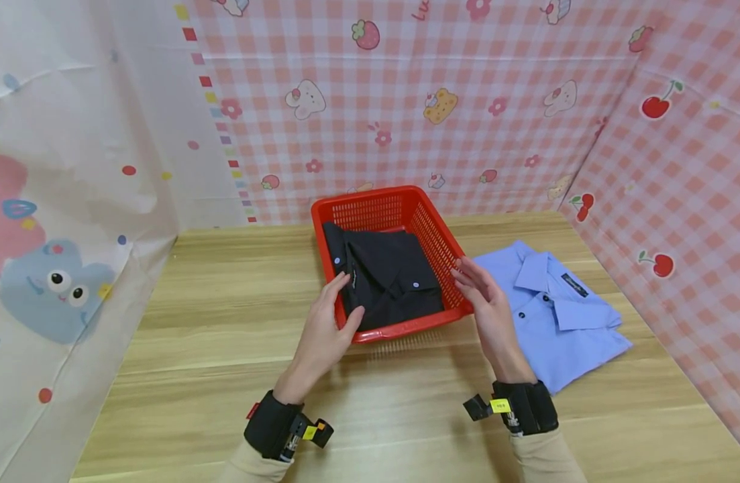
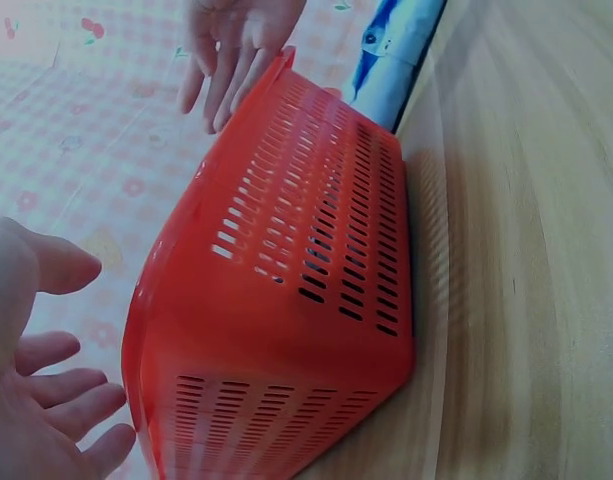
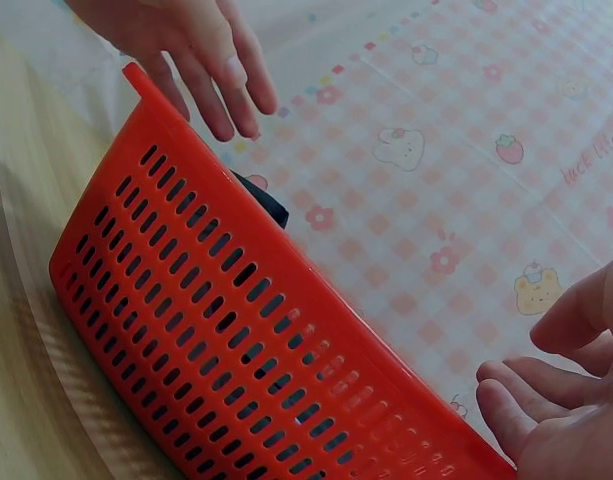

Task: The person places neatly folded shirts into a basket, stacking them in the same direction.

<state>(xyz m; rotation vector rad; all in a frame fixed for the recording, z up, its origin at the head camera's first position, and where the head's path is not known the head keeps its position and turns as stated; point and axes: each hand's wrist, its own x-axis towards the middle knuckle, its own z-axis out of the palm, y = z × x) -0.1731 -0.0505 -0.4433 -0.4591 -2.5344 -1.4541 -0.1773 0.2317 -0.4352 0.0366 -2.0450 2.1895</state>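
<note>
A red plastic basket (image 1: 400, 330) with slotted walls stands on the table, and a folded black shirt (image 1: 394, 268) with pale buttons lies inside it. My left hand (image 1: 324, 329) is at the basket's near left corner, fingers relaxed by the rim. At the right rim is my right hand (image 1: 487, 308), its fingers extended and loosely spread. In the left wrist view, the left fingers (image 2: 76, 400) come up close to the rim; whether they touch it I cannot tell. Neither hand grips anything.
A folded light blue shirt (image 1: 557, 308) lies on the wooden table (image 1: 225, 322) right of the basket, close to the right hand. Pink checked cloth (image 1: 406, 87) hangs behind and on the right, and a white printed cloth (image 1: 74, 168) on the left.
</note>
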